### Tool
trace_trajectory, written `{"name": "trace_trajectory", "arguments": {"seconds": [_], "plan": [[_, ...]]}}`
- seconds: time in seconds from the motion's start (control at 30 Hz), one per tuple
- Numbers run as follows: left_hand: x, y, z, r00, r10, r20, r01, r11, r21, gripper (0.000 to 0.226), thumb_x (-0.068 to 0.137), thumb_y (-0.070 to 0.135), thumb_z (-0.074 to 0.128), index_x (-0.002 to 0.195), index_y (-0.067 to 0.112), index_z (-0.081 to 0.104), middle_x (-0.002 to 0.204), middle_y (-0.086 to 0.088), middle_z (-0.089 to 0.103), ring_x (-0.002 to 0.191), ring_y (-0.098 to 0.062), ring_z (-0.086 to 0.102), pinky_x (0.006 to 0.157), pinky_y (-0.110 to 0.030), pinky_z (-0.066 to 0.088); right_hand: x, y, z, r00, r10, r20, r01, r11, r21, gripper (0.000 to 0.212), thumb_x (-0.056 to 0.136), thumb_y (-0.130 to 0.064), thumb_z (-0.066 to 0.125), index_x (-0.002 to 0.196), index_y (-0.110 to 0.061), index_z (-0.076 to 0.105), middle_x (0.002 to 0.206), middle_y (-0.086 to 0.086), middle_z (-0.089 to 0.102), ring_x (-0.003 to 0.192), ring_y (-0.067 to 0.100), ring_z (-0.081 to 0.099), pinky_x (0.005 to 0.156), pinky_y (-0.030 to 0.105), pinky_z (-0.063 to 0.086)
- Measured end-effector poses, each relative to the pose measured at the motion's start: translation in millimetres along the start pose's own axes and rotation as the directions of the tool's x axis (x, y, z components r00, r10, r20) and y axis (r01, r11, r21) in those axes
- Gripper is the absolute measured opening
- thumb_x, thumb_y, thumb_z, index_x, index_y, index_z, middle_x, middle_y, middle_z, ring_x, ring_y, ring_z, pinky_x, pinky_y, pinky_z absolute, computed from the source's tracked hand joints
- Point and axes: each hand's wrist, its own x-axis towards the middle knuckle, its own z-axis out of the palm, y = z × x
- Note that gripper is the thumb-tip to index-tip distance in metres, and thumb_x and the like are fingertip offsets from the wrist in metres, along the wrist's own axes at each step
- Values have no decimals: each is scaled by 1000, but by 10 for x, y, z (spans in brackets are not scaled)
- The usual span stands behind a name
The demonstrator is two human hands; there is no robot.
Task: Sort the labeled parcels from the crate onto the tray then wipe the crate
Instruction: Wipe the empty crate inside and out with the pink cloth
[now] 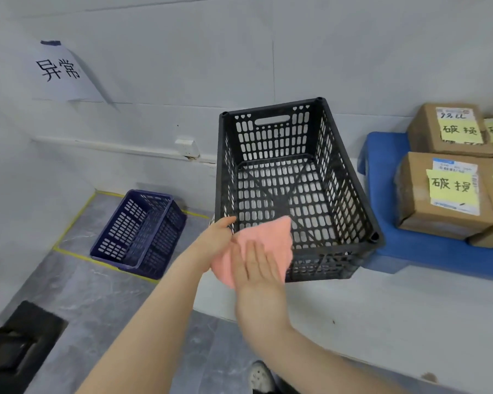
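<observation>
The black slatted crate (350, 194) stands on the white table with nothing inside it. At its near left corner, a pink cloth (271, 237) is sandwiched between my hands. The cloth lies across the palm of my left hand (215, 237), whose thumb sticks out straight beside the crate's rim and whose fingers are covered by the cloth. My right hand (258, 268) presses flat on the cloth with straight fingers. To the right, the blue tray (382, 166) carries several cardboard parcels (416, 200) with yellow handwritten notes.
A dark blue crate (137, 231) sits on the grey floor inside yellow tape lines, left of the table (382, 308). A paper sign (59, 72) hangs on the white wall. A black object (15, 345) lies at the lower left. A shoe (261, 376) shows below the table edge.
</observation>
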Motion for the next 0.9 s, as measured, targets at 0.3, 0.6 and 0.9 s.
{"name": "trace_trajectory", "arguments": {"seconds": [0.3,0.6,0.9], "plan": [[-36,-20,-18,996,41,80,-49,994,93,60,90,1,24,140,32,38,96,-7,58,73,-25,57,58,-33,54,-53,547,-126,980,-200,0,198,970,-140,61,74,-4,32,128,-10,61,133,13,58,124,28,55,103,41,34],[-71,-34,57,998,54,11,-55,981,186,59,94,2,23,143,33,33,105,-14,58,88,-37,62,65,-44,59,-299,1580,-608,996,41,-81,-53,987,-151,87,52,22,50,134,-5,53,136,17,54,131,32,43,108,48,35],[61,-139,155,986,148,-83,-114,940,321,59,88,4,30,141,28,36,129,-20,41,103,-40,54,88,-48,51,-121,495,-140,991,-34,-126,16,990,-140,62,69,-8,31,122,-16,63,120,16,62,110,38,58,97,50,35]]}}
